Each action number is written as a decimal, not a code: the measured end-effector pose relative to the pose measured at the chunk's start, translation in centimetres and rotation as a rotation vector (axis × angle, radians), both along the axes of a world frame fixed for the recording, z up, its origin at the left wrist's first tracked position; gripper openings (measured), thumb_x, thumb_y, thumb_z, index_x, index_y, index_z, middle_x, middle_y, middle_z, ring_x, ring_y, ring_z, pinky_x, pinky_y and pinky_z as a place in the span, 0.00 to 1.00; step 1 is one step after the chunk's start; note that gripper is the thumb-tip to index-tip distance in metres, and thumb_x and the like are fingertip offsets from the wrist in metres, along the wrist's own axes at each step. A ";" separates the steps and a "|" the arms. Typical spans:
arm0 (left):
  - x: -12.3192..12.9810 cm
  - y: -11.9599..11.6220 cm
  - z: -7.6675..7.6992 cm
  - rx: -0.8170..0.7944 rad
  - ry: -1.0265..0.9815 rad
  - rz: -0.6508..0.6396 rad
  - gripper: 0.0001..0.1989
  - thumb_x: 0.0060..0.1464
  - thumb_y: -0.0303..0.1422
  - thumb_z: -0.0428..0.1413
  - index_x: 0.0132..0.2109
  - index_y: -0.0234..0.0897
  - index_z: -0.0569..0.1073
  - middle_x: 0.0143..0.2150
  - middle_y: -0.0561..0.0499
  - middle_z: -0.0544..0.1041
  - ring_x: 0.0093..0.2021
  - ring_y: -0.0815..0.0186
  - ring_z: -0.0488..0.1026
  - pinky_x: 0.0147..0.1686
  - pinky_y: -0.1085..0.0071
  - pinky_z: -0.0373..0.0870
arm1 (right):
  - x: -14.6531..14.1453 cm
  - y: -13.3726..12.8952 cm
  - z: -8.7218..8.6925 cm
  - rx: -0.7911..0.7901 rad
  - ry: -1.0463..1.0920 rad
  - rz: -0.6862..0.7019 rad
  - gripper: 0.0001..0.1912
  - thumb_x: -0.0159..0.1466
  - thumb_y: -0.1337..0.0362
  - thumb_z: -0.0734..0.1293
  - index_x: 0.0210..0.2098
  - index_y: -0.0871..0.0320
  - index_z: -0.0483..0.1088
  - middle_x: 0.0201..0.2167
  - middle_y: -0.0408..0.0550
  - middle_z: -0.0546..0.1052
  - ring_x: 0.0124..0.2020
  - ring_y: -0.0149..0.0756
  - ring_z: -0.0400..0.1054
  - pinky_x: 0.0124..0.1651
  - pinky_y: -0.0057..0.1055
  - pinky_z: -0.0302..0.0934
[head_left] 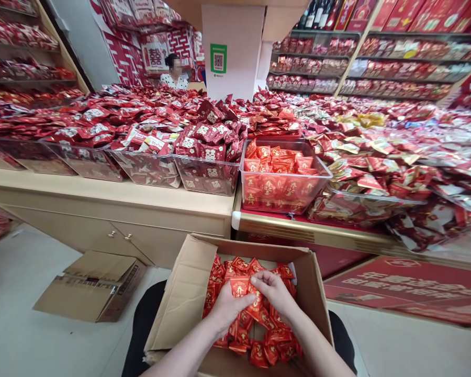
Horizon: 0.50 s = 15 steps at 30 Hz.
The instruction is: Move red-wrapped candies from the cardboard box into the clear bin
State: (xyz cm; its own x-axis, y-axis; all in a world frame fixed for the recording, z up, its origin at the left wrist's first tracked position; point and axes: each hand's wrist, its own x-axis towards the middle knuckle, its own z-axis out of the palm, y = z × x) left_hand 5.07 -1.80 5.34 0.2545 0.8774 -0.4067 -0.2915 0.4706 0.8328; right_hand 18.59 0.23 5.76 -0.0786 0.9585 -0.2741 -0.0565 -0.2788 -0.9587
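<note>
An open cardboard box [184, 309] stands between my knees, with many small red candy packets [272, 335] printed in gold lying loose inside. My left hand [227, 309] is closed on a red candy packet [239, 286], its thumb stretched across the front. Beside it, the fingertips of my right hand [275, 294] pinch another packet [254, 300] by its upper edge. The two held packets are side by side and overlap slightly, above the loose ones. Part of the box's bottom shows among the packets.
On the counter ahead, a clear plastic bin [286, 183] holds matching red packets. Neighbouring bins [208, 175] are heaped with other wrapped sweets. A closed-up carton [90, 285] lies on the floor at left. Behind the counter, a person [175, 78] is near a white pillar [233, 52].
</note>
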 end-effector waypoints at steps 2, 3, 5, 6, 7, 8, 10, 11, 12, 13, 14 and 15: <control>-0.3 0.1 0.0 0.019 0.026 -0.001 0.21 0.36 0.30 0.62 0.42 0.33 0.70 0.40 0.43 0.77 0.39 0.62 0.72 0.43 0.66 0.65 | 0.0 0.0 0.4 -0.025 0.040 0.016 0.14 0.45 0.55 0.70 0.24 0.60 0.68 0.18 0.40 0.68 0.21 0.28 0.59 0.27 0.26 0.55; -0.4 0.1 0.0 0.028 0.021 -0.002 0.21 0.36 0.30 0.62 0.41 0.33 0.70 0.40 0.44 0.77 0.39 0.62 0.72 0.43 0.67 0.64 | 0.1 0.0 0.4 -0.019 0.036 -0.006 0.15 0.44 0.56 0.70 0.25 0.60 0.68 0.19 0.41 0.70 0.22 0.29 0.61 0.27 0.27 0.56; -0.4 0.2 0.1 -0.013 -0.001 0.030 0.20 0.36 0.31 0.62 0.41 0.34 0.70 0.40 0.46 0.76 0.39 0.64 0.71 0.41 0.70 0.65 | 0.3 0.1 0.4 0.048 -0.028 -0.087 0.15 0.45 0.57 0.70 0.28 0.60 0.69 0.23 0.45 0.73 0.26 0.33 0.65 0.31 0.30 0.60; -0.4 0.2 0.2 -0.074 -0.011 0.053 0.19 0.37 0.32 0.62 0.40 0.36 0.69 0.38 0.48 0.76 0.37 0.66 0.72 0.38 0.71 0.65 | 0.4 0.1 0.4 0.112 -0.089 -0.145 0.14 0.47 0.57 0.69 0.30 0.60 0.69 0.27 0.47 0.74 0.29 0.35 0.67 0.34 0.32 0.61; -0.5 0.3 0.3 -0.153 -0.025 0.073 0.18 0.38 0.34 0.61 0.39 0.37 0.68 0.36 0.50 0.76 0.34 0.68 0.72 0.35 0.72 0.65 | 0.5 0.0 0.4 0.197 -0.165 -0.200 0.13 0.49 0.58 0.67 0.31 0.60 0.69 0.30 0.49 0.74 0.32 0.37 0.67 0.37 0.34 0.61; -0.5 0.4 0.4 -0.234 -0.053 0.073 0.18 0.39 0.37 0.60 0.39 0.38 0.68 0.34 0.52 0.76 0.32 0.69 0.72 0.33 0.73 0.65 | 0.6 -0.1 0.5 0.296 -0.251 -0.236 0.12 0.52 0.59 0.66 0.33 0.60 0.69 0.32 0.50 0.74 0.35 0.38 0.67 0.39 0.35 0.61; -0.7 0.5 0.7 -0.340 -0.175 0.022 0.17 0.43 0.42 0.56 0.39 0.38 0.67 0.32 0.52 0.75 0.31 0.69 0.72 0.31 0.73 0.66 | 0.6 -0.6 0.9 0.516 -0.412 -0.188 0.08 0.55 0.63 0.63 0.34 0.58 0.69 0.31 0.49 0.74 0.35 0.37 0.67 0.39 0.35 0.61; -0.8 0.6 0.8 -0.348 -0.261 0.001 0.16 0.45 0.43 0.54 0.39 0.38 0.67 0.33 0.51 0.75 0.32 0.69 0.72 0.33 0.72 0.67 | 0.4 -0.9 1.2 0.626 -0.472 -0.099 0.06 0.56 0.65 0.62 0.34 0.57 0.69 0.30 0.48 0.73 0.34 0.36 0.66 0.38 0.34 0.62; -0.9 0.6 0.9 -0.338 -0.334 0.001 0.15 0.46 0.42 0.54 0.38 0.37 0.67 0.33 0.51 0.75 0.33 0.69 0.72 0.34 0.72 0.67 | 0.2 -1.3 1.5 0.727 -0.511 0.016 0.06 0.57 0.67 0.61 0.34 0.56 0.69 0.29 0.47 0.73 0.34 0.35 0.65 0.38 0.34 0.62; -1.0 0.7 1.0 -0.320 -0.379 0.021 0.13 0.46 0.39 0.55 0.37 0.37 0.67 0.33 0.51 0.75 0.33 0.70 0.72 0.34 0.73 0.67 | -0.1 -1.7 1.9 0.811 -0.531 0.138 0.08 0.58 0.70 0.60 0.34 0.56 0.69 0.30 0.47 0.73 0.35 0.35 0.65 0.39 0.34 0.61; -1.2 0.7 1.0 -0.306 -0.387 0.062 0.11 0.45 0.35 0.56 0.36 0.37 0.66 0.32 0.52 0.75 0.32 0.71 0.72 0.32 0.74 0.67 | -0.3 -2.0 2.1 0.874 -0.536 0.246 0.09 0.58 0.71 0.60 0.35 0.55 0.69 0.31 0.47 0.73 0.37 0.36 0.64 0.41 0.35 0.61; -1.3 0.8 1.1 -0.297 -0.364 0.108 0.11 0.44 0.32 0.58 0.35 0.37 0.66 0.30 0.54 0.75 0.29 0.72 0.71 0.29 0.76 0.66 | -0.5 -2.2 2.4 0.909 -0.527 0.328 0.09 0.57 0.72 0.60 0.35 0.55 0.69 0.31 0.47 0.73 0.38 0.36 0.63 0.42 0.36 0.60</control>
State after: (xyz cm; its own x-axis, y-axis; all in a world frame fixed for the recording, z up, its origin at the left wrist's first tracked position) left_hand 3.76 -1.02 6.40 0.3406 0.7662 -0.5449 -0.5996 0.6234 0.5018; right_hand 18.05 -1.99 8.14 -0.4465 0.7736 0.4496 0.3678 0.6168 -0.6959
